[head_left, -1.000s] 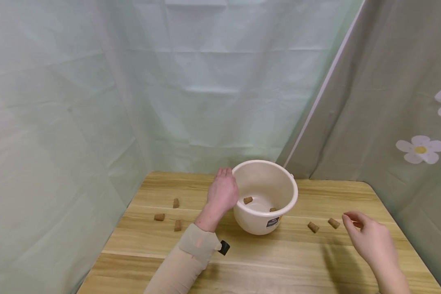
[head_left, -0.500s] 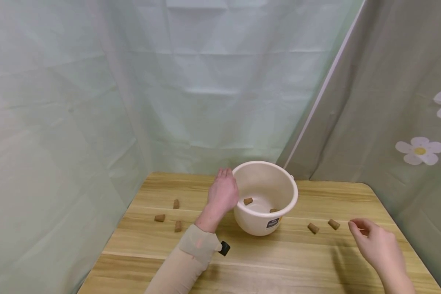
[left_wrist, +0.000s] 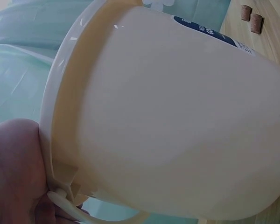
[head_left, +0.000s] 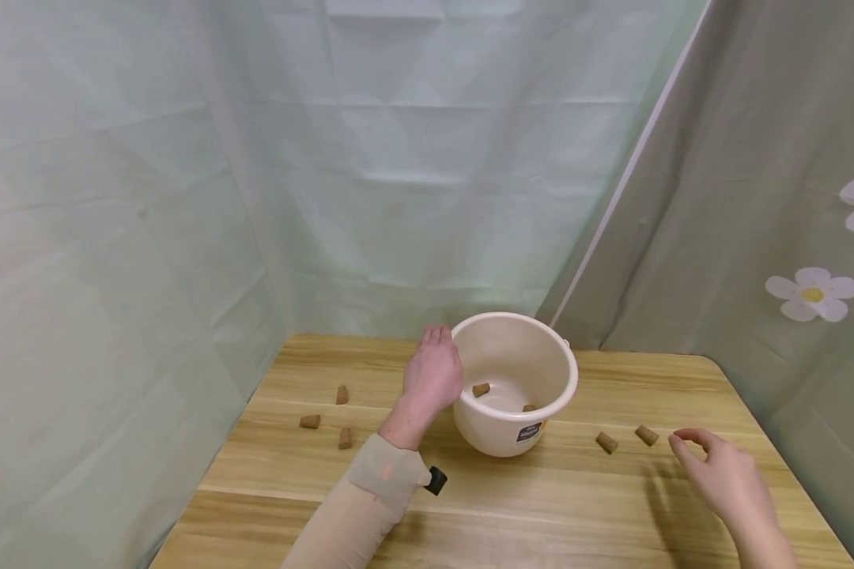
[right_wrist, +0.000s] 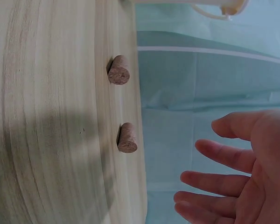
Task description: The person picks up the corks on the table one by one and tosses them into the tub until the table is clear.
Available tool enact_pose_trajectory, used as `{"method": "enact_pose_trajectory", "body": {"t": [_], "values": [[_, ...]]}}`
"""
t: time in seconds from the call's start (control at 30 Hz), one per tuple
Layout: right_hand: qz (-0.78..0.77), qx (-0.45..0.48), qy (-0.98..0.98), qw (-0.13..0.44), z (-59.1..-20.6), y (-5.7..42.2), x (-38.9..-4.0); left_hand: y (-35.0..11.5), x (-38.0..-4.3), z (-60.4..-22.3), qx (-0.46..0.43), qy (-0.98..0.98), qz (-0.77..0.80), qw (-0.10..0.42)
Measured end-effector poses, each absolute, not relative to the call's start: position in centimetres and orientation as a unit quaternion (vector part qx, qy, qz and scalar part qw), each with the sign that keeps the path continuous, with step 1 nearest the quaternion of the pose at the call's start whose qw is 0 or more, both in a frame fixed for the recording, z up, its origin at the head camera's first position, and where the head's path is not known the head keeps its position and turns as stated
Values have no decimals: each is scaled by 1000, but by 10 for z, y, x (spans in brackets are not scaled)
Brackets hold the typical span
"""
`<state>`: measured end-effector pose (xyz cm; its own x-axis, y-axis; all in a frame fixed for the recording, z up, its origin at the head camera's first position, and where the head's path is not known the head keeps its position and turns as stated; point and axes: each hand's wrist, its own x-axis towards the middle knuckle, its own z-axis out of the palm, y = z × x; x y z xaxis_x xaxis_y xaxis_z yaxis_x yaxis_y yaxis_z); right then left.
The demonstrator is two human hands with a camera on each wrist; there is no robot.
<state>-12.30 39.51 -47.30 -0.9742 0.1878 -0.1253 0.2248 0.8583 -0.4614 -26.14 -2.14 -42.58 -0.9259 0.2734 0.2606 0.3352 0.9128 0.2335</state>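
Observation:
A cream plastic bucket (head_left: pixel 494 436) stands upright on the wooden table. My left hand (head_left: pixel 432 375) holds its rim on the left side, beside the handle's mount in the left wrist view; some of its fingers are hidden. Inside the bucket lie two corks, one at the left (head_left: pixel 481 390) and the other half hidden behind the front rim (head_left: pixel 530 408). My right hand (head_left: pixel 724 476) hovers at the right with nothing in it, its fingers spread and relaxed in the right wrist view. Just left of its fingertips lie a near cork (head_left: pixel 647 435) and a farther cork (head_left: pixel 607 442).
Three more corks lie left of the bucket: an upper one (head_left: pixel 342 394), a left one (head_left: pixel 310 422) and a lower one (head_left: pixel 345 438). Pale green curtains (head_left: pixel 413 197) hang behind and beside the table (head_left: pixel 541 514). The bucket's handle (left_wrist: pixel 102 218) hangs down its side.
My right hand has shifted slightly right and nearer to me, then a little back toward the corks. The left hand, bucket and corks stay in place.

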Motion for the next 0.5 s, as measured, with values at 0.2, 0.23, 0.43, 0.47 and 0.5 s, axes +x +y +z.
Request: {"method": "enact_pose_trajectory", "body": {"t": [0.2,0.23,0.43,0.47,0.5], "values": [[-246,113,961,51,-475,397,-127,-21,-262,-425,-147,-972,-151,108],[-246,115,961,53,-476,398,-127,-21,-262,-425,-145,-972,-153,108],[-234,109,965,53,-485,404,-130,-20,-261,-426,-141,-972,-159,103],[-232,109,965,56,-486,405,-130,-20,-261,-426,-141,-972,-158,104],[-230,108,965,58,-488,406,-130,-20,-261,-426,-144,-972,-155,105]]}}
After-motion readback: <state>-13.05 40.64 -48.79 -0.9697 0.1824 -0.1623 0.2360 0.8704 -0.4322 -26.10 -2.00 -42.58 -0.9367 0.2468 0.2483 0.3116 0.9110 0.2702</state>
